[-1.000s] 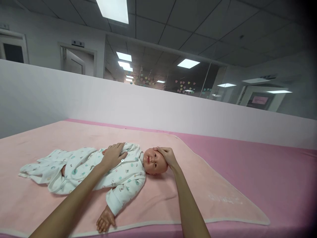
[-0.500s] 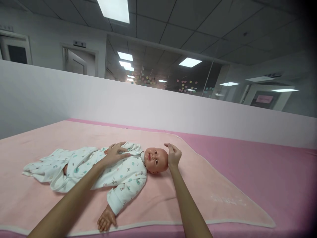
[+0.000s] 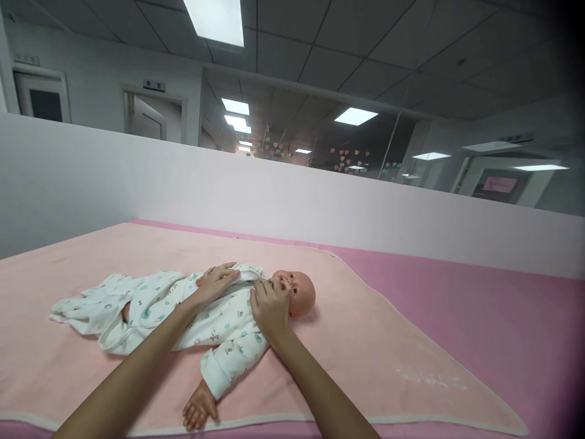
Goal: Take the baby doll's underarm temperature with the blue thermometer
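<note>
A baby doll (image 3: 302, 294) lies on its back on a peach blanket (image 3: 365, 360), head to the right. It wears a white patterned baby outfit (image 3: 228, 320) with its front partly folded at the chest. My left hand (image 3: 217, 285) rests across the doll's chest, fingers stretched out over the cloth. At the neck, my right hand (image 3: 270, 305) has its fingers bent over the outfit's collar, covering the doll's chin and part of its neck. One doll hand (image 3: 200, 407) sticks out of the near sleeve.
The blanket lies on a pink padded surface (image 3: 457, 299), with a white border along its near edge. A low white wall (image 3: 292, 195) runs behind it. Beyond are glass with heart stickers, doors (image 3: 148, 119) and ceiling lights (image 3: 356, 116).
My right hand has moved left from beside the doll's head to its collar. My left hand stays on the chest, its fingers slightly shifted. The view has turned slightly.
</note>
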Demonstrator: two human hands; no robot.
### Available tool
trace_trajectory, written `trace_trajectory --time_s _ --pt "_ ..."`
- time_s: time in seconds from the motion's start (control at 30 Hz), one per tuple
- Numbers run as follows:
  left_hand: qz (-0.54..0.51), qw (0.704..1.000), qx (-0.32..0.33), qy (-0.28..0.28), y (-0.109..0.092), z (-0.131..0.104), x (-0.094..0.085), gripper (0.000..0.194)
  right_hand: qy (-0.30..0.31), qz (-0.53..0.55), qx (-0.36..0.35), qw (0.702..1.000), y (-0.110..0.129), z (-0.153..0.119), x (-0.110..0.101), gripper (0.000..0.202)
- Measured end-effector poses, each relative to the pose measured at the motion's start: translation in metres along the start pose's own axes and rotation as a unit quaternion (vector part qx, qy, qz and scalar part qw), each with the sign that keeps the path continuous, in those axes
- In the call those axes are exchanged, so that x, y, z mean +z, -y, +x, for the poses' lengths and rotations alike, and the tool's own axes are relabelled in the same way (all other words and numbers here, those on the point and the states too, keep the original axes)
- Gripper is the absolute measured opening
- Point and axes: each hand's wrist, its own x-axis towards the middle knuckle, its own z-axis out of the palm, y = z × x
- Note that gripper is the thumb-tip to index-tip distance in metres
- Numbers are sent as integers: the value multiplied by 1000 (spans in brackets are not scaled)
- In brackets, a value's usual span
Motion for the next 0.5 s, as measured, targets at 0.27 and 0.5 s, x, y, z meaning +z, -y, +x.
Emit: trace_trajectory --time_s 0.27,0.5 --pt "-7 1000 -23 18 -7 -6 -1 37 58 28 -48 997 -9 5 -5 20" --pt "-6 1000 -8 -11 -1 -4 3 42 15 117 -16 993 -8 5 -7 14"
